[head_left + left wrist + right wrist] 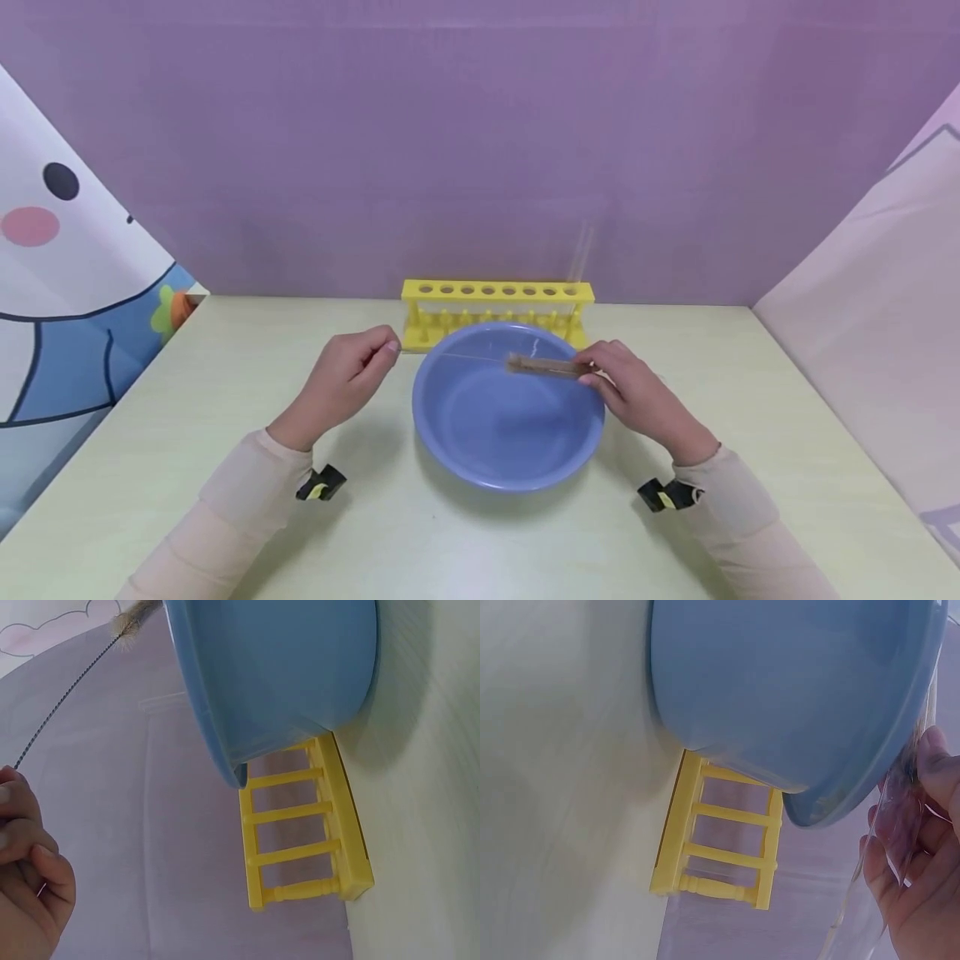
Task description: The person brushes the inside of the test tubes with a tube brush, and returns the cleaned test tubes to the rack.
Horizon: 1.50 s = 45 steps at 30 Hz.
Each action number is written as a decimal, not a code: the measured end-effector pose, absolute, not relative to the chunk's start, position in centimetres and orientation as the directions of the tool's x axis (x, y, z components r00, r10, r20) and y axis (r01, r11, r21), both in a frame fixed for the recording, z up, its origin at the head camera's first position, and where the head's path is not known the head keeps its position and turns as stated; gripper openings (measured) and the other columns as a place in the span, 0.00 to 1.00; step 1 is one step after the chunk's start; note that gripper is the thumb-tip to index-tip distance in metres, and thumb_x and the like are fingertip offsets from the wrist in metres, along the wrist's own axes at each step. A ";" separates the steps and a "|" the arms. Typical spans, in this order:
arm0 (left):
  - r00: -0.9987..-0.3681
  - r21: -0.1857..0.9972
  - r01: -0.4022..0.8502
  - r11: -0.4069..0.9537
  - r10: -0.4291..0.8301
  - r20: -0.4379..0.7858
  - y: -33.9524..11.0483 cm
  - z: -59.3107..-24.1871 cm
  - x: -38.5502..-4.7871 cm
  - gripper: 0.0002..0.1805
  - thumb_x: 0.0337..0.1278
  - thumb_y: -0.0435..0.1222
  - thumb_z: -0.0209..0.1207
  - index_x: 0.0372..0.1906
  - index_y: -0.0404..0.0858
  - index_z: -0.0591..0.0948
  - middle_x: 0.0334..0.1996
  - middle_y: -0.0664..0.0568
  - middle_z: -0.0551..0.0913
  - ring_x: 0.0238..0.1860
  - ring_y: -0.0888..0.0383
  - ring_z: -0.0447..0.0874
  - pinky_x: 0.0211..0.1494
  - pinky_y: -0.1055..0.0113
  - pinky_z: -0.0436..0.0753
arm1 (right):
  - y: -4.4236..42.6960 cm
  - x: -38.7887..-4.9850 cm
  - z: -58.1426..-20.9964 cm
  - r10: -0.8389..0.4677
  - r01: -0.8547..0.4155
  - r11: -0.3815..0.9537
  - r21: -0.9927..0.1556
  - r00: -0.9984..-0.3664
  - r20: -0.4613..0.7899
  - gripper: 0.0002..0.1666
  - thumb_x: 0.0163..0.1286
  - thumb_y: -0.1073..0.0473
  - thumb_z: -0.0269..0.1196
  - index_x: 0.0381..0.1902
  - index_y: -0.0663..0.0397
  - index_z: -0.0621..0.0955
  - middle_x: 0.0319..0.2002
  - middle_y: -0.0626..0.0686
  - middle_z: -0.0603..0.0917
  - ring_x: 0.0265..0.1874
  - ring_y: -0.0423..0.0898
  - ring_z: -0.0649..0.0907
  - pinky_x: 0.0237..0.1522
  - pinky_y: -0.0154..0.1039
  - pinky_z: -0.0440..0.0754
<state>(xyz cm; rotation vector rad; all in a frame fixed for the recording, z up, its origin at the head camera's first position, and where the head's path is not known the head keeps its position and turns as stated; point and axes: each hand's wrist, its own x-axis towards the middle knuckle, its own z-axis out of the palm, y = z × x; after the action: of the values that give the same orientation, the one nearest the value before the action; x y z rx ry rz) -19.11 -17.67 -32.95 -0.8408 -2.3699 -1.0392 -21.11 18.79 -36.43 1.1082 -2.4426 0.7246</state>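
Note:
My left hand (343,379) grips the thin twisted-wire handle (67,696) of a test tube brush, left of the blue basin (495,417). The wire runs rightward over the basin to the brush's brown bristles (135,621). My right hand (637,396) pinches a clear test tube (859,900) between thumb and fingers above the basin's right rim. Brown bristles fill the part of the tube left of that hand, seen in the head view. The tube lies almost level. Most of the brush is behind the basin's wall in the left wrist view.
Behind the basin stands a yellow test tube rack (487,292) with a row of holes. A clear tube (580,252) rises from its right end. A purple backdrop (480,150) closes off the table's far edge, and printed cloths hang at both sides.

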 end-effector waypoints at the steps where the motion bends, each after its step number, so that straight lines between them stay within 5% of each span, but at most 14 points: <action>1: -0.731 0.511 0.669 0.540 0.357 0.581 -17.7 -32.9 -19.1 0.14 0.61 0.26 0.49 0.21 0.42 0.70 0.14 0.63 0.59 0.15 0.68 0.56 0.19 0.72 0.60 | 18.8 -21.1 -36.4 -0.586 -0.769 0.563 -0.302 -0.629 0.511 0.14 0.58 0.70 0.65 0.43 0.59 0.77 0.38 0.49 0.81 0.36 0.42 0.73 0.35 0.38 0.75; 45: -0.774 0.574 0.630 0.523 0.363 0.518 -21.1 -32.1 -18.6 0.12 0.64 0.26 0.50 0.26 0.41 0.72 0.19 0.59 0.68 0.19 0.64 0.63 0.25 0.70 0.66 | 20.6 -21.2 -36.2 -0.594 -0.770 0.576 -0.274 -0.625 0.507 0.14 0.57 0.71 0.65 0.41 0.58 0.77 0.38 0.49 0.81 0.37 0.44 0.75 0.36 0.38 0.75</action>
<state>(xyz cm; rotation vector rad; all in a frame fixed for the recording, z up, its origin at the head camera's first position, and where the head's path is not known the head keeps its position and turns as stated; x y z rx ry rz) -18.62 -21.08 -32.07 -0.8242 -2.4333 -1.1162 -21.18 20.56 -36.25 1.1069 -2.4507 0.6789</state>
